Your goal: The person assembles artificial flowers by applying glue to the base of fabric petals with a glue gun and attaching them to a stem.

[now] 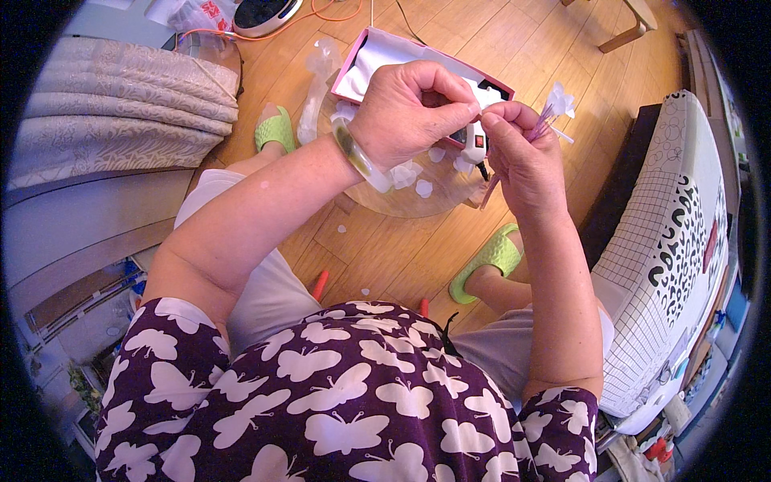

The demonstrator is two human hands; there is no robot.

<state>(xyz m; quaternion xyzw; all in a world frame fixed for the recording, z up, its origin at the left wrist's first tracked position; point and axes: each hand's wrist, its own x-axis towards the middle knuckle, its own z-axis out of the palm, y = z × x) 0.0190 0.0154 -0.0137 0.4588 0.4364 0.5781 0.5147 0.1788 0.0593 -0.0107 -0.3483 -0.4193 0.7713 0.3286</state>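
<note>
My left hand [414, 108], with a jade-like bangle [357, 157] at the wrist, is closed in a pinch. Its fingertips meet those of my right hand, and what they pinch is too small to make out. My right hand [526, 157] is closed round a bunch of thin purple stems [542, 127] with pale, petal-like tips [560, 100] sticking out beyond the fingers. Just below the fingertips lies a white device with a red switch [479, 142] and a black cord, partly hidden by both hands. Loose white petals [404, 173] are scattered below my left hand.
A pink-edged box [353, 60] with white lining stands beyond my hands on a round translucent surface [426, 205]. Green slippers [490, 261] are on my feet on the wooden floor. Patterned fabric [128, 112] hangs at left; a covered seat [654, 265] stands at right.
</note>
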